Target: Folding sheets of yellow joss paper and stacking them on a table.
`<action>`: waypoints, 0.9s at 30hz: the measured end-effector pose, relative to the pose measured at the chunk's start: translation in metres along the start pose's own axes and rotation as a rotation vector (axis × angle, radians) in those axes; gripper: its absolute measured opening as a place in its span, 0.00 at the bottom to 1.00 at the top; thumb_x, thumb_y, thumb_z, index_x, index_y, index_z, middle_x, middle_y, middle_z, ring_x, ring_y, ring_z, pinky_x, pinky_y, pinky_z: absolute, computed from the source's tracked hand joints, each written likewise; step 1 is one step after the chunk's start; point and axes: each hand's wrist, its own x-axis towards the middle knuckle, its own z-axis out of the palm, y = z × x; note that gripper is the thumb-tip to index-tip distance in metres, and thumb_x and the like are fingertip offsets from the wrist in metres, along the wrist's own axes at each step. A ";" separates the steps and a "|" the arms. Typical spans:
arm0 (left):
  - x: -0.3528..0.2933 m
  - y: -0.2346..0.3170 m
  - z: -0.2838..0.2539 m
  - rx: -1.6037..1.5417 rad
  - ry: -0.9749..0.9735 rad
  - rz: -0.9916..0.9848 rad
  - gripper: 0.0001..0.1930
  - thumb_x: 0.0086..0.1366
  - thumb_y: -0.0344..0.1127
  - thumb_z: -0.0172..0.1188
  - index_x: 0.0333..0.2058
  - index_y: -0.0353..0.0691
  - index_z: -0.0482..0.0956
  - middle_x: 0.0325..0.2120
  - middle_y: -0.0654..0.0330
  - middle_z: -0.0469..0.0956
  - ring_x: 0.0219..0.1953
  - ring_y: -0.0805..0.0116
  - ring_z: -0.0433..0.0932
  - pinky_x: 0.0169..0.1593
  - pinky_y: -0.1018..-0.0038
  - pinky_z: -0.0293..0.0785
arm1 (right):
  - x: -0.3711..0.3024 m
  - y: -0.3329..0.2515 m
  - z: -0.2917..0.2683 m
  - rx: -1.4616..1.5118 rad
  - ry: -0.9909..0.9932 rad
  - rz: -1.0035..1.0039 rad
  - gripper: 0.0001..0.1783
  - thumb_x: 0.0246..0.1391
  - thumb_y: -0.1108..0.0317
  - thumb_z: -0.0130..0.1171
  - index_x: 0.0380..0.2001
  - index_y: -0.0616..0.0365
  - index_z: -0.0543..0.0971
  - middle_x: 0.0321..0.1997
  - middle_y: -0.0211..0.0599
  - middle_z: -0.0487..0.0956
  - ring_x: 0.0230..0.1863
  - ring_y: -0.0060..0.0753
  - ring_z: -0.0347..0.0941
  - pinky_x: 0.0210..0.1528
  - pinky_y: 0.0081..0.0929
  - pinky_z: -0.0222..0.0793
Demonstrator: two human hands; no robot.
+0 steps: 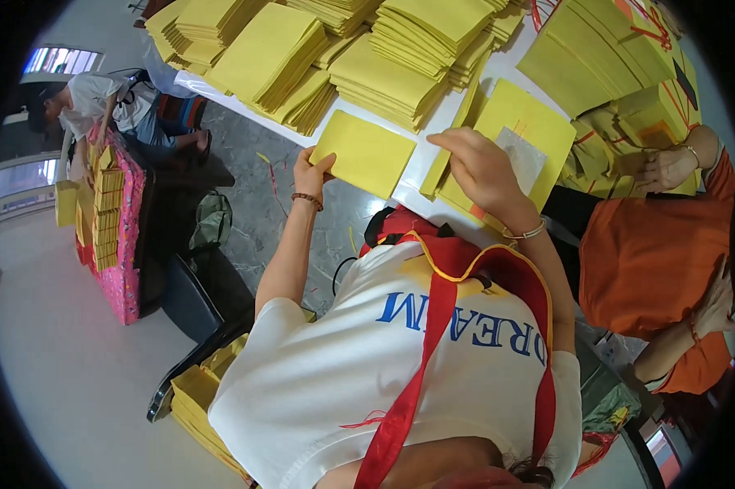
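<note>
Yellow sheet [366, 153], held off the table's [498, 69] near edge at about 11 o'clock from the person's chest, is pinched at its left edge by the left hand [310, 173], fingers closed on it. Right hand [480, 167], at 1 o'clock, presses curled fingertips onto a low yellow pile [524, 122] topped by a small silvery square [521, 156]; whether it grips anything I cannot tell. Tall yellow stacks [400, 57] crowd the table at 12 o'clock, and another person in orange [653, 253] sits at 3 o'clock.
</note>
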 end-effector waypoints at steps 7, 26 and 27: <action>0.016 -0.024 0.007 0.351 0.202 0.227 0.24 0.53 0.34 0.64 0.45 0.30 0.66 0.38 0.48 0.73 0.39 0.59 0.75 0.40 0.65 0.73 | -0.038 0.000 -0.002 0.109 0.220 0.129 0.18 0.48 0.79 0.49 0.45 0.56 0.74 0.46 0.40 0.73 0.46 0.40 0.70 0.46 0.29 0.67; -0.055 0.044 0.079 0.768 -0.080 0.766 0.24 0.52 0.29 0.62 0.49 0.37 0.67 0.33 0.55 0.77 0.38 0.57 0.73 0.46 0.63 0.65 | -0.152 0.034 -0.002 0.210 0.725 0.747 0.18 0.51 0.73 0.53 0.47 0.59 0.73 0.52 0.39 0.70 0.52 0.33 0.66 0.52 0.25 0.60; -0.056 0.044 0.080 0.820 -0.121 0.688 0.20 0.53 0.28 0.61 0.46 0.36 0.70 0.31 0.55 0.77 0.36 0.56 0.73 0.42 0.65 0.66 | -0.154 0.034 0.002 0.224 0.705 0.768 0.18 0.51 0.72 0.53 0.48 0.58 0.73 0.52 0.39 0.70 0.52 0.33 0.66 0.52 0.25 0.60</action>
